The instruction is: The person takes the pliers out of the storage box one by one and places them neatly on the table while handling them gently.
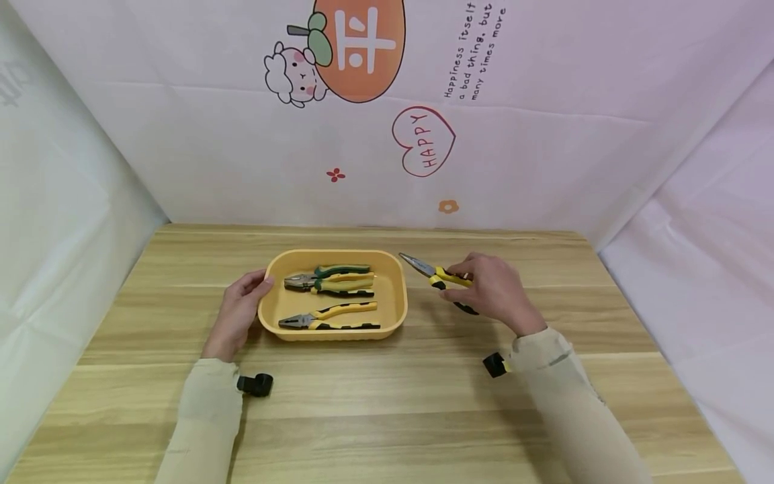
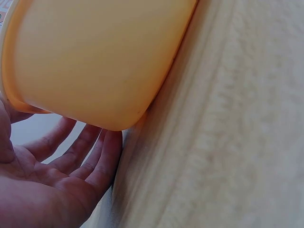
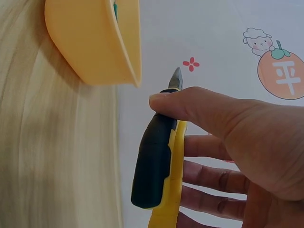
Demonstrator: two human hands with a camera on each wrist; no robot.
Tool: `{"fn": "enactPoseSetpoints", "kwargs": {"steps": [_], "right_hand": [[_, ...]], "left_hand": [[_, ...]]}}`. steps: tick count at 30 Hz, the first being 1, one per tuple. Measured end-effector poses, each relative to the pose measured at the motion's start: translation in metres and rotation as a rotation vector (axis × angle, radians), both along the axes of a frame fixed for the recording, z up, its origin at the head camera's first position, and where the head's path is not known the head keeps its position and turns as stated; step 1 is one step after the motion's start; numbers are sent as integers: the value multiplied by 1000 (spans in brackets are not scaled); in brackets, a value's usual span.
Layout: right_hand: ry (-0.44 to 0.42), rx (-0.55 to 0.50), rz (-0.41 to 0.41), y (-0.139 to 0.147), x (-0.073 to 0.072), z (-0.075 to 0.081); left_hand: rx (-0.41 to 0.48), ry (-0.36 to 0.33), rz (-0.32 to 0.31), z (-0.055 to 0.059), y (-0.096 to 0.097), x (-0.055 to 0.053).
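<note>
At the left end of a yellow plastic tub point(image 1: 394, 289), my left hand point(image 1: 237, 310) holds the rim with the thumb over it. In the left wrist view its fingers point(image 2: 107, 161) bend against the tub's outer wall point(image 2: 95, 57). My right hand point(image 1: 497, 290) grips long-nose pliers point(image 1: 420, 265) by their yellow and black handles, raised just right of the tub with the jaws pointing toward it. The thumb presses on one handle in the right wrist view. Inside the tub lie yellow-and-black combination pliers point(image 1: 326, 313) in front and green-and-yellow handled pliers point(image 1: 345, 285) behind.
Tub and hands are over a wood-grain table point(image 1: 375, 417). A white cloth point(image 1: 544, 161) with printed cartoons and words rises behind the table's back edge, and more white cloth hangs at both sides. Each wrist carries a small black camera point(image 1: 259, 384).
</note>
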State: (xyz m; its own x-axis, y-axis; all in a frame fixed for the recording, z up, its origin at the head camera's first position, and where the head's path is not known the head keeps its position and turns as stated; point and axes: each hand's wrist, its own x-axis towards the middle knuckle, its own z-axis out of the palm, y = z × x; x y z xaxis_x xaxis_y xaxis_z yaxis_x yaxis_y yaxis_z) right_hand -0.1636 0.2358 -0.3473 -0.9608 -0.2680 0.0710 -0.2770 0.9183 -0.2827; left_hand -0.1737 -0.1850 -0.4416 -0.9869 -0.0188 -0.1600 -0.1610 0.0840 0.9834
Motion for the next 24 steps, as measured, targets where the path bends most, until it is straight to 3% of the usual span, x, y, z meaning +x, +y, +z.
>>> {"fn": "enactPoseSetpoints", "kwargs": {"steps": [12, 24], "right_hand": [[-45, -68, -169, -9, 2, -4], [-22, -126, -297, -19, 4, -5]], "left_hand": [[0, 4, 1, -1, 0, 0], [-1, 0, 8, -1, 1, 0]]}}
